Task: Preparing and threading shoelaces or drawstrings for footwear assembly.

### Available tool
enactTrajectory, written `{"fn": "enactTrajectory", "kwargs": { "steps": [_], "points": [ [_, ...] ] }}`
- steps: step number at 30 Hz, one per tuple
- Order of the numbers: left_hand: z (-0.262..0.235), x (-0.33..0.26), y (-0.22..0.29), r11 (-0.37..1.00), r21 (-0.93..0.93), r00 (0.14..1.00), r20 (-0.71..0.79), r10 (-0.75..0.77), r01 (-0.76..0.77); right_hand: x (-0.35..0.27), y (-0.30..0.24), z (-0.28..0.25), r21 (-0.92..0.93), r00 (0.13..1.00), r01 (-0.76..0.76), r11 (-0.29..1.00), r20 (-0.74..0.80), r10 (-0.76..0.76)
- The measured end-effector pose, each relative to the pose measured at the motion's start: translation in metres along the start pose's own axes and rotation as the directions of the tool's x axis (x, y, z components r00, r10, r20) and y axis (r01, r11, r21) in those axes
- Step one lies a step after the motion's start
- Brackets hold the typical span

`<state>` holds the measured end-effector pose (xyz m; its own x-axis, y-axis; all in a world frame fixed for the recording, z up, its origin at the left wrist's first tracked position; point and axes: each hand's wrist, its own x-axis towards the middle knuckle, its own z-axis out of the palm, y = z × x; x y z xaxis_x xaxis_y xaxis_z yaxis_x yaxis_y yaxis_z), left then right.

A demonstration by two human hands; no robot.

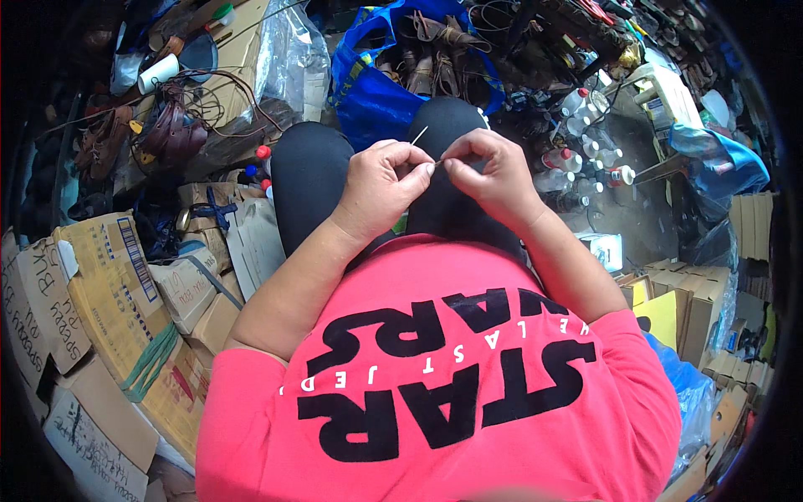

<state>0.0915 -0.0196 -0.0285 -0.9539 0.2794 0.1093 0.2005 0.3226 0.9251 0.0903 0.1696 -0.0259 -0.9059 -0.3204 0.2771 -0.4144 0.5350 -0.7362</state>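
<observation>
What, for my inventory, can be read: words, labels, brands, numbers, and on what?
Pink fabric shirt: large black, small white lettering; legible, not copied.
Brown cardboard boxes, left: dark handwriting; partly legible, not copied.
Tan cardboard box: printing too small.
Clear plastic bottles: labels too small to read.

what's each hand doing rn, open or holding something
Left hand: closed, apparently pinching a thin pale strip.
Right hand: closed, pinching a thin thing too small to identify.
</observation>
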Motion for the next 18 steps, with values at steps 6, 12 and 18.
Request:
{"fn": "enactTrajectory", "kwargs": {
  "steps": [6, 12, 18],
  "points": [
    [-0.002, -0.002, 0.0, 1.0, 0.007, 1.0, 0.003, 0.006, -0.006, 0.0, 0.001, 0.004, 0.66, 0.937, -0.327, 0.677, 0.135, 0.321],
    [-0.002, -0.002, 0.0, 1.0, -0.002, 1.0, 0.009, -0.005, 0.005, 0.005, -0.002, 0.0, 0.212, 0.991, -0.103, 0.972, 0.111, 0.08],
    [-0.003, -0.002, 0.0, 1.0, -0.019, 1.0, 0.004, 0.014, -0.014, 0.005, 0.02, 0.009, 0.925, 0.847, -0.293, 0.241, 0.135, 0.514]
  ]
}}
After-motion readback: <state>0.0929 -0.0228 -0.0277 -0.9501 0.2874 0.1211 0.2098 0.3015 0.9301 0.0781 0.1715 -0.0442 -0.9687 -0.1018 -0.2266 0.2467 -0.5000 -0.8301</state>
